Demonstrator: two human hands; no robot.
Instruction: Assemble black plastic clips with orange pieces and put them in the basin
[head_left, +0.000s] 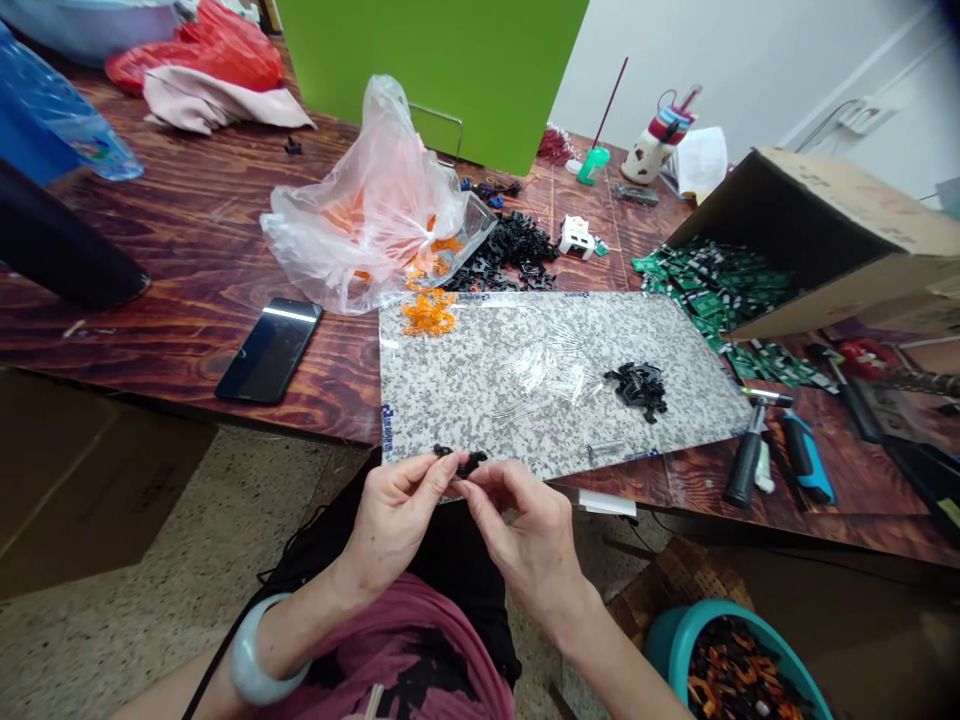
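At the front edge of the speckled stone slab [465, 400], my left hand [401, 510] pinches a small black plastic part [472, 462] between thumb and fingers. My right hand [521, 525] closes on the same part from the other side, its fingertips almost meeting the left ones. Much of the part is hidden by the fingers. On the slab lie a heap of thin silvery pins [551, 365], a pile of black plastic parts [639, 390], a pile of orange plastic pieces [429, 312] and a short metal rod [606, 448].
Left of the slab rests a phone [270, 350]; behind is a plastic bag [375, 210]. A cardboard box [832, 220] spills green circuit boards [720, 285] at right, near a hammer [748, 450] and a blue-handled tool [808, 460]. Below stands a teal bucket [671, 650] of parts.
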